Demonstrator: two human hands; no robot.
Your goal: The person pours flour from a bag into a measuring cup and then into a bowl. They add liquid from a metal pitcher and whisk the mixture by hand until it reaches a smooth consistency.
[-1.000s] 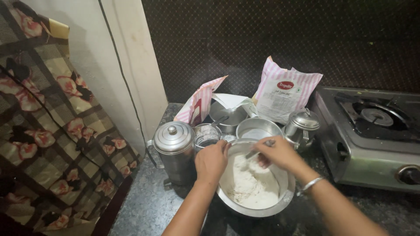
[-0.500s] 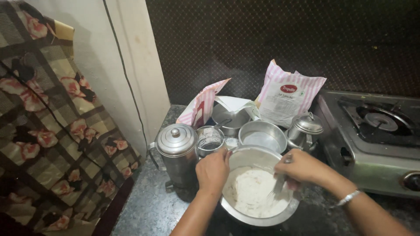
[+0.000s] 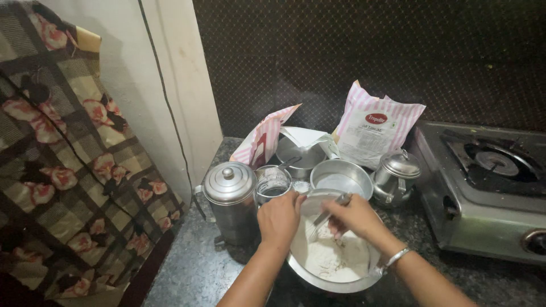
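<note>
A steel bowl [image 3: 304,272] of white flour [image 3: 333,258] sits on the dark counter in front of me. My left hand [image 3: 278,219] grips the bowl's left rim. My right hand [image 3: 355,216] holds a metal spoon [image 3: 327,215] whose end dips into the flour. A bangle circles my right wrist.
A lidded steel canister [image 3: 229,199] and a glass cup [image 3: 273,183] stand left of the bowl. Behind are an empty steel bowl [image 3: 341,177], a small steel kettle [image 3: 395,173], two pink striped bags [image 3: 375,128] and a gas stove [image 3: 489,182] at right. A floral cloth [image 3: 62,170] hangs at left.
My right hand has swung from the bowl's right side back toward its middle with the spoon. The left hand has stayed on the rim.
</note>
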